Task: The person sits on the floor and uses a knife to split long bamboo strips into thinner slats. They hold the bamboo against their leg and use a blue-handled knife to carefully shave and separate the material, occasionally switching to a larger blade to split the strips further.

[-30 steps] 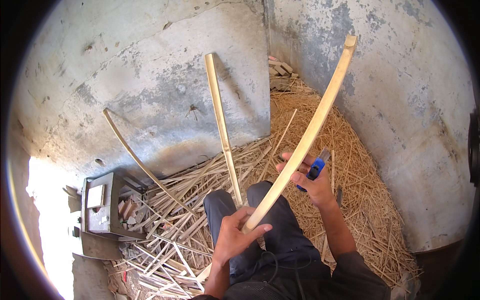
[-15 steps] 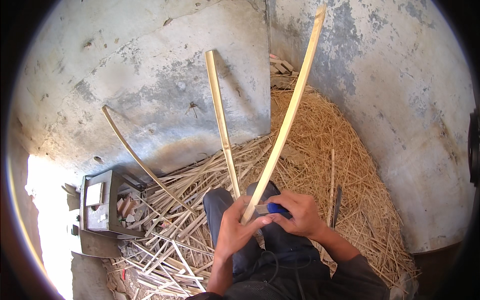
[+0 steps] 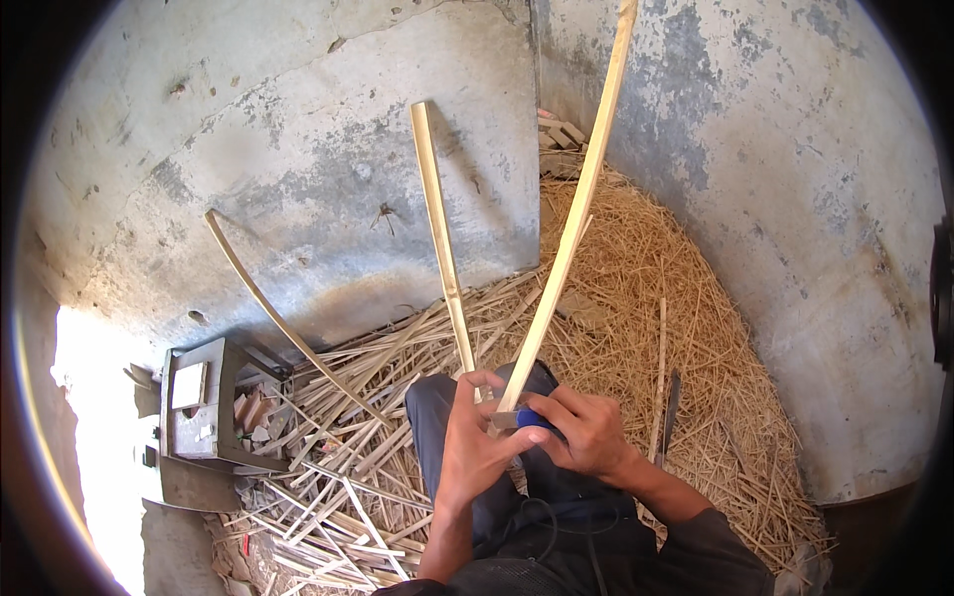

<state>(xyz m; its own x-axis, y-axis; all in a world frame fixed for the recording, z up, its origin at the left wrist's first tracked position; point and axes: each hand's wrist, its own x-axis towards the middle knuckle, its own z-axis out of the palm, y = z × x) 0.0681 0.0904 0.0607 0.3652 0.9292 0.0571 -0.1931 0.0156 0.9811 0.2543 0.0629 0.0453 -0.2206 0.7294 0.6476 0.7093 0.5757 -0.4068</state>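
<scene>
A long, pale bamboo strip (image 3: 561,273) slants up and away from my hands, its upper tip reaching the top edge of the view. Around its lower end curl the fingers and thumb of my left hand (image 3: 475,447), which is closed. My right hand (image 3: 588,429) grips a knife by its blue handle (image 3: 542,421). The short blade (image 3: 505,420) lies across the strip's lower end, between my two hands. Fingers partly hide where blade and strip meet. A thin sliver (image 3: 586,230) stands out from the strip's right edge.
Another bamboo piece (image 3: 434,199) rises between my knees (image 3: 434,402). Loose strips (image 3: 338,517) cover the floor at left, beside a boxy wooden stool (image 3: 204,397). Straw-like shavings (image 3: 661,268) heap up on the right. A dark long blade (image 3: 671,417) lies there. Worn walls (image 3: 298,119) stand ahead.
The bamboo strip has shifted slightly, its top end moving up and left. A sliver now shows beside its right edge. My left hand's fingers have spread a little, and the knife has moved slightly left.
</scene>
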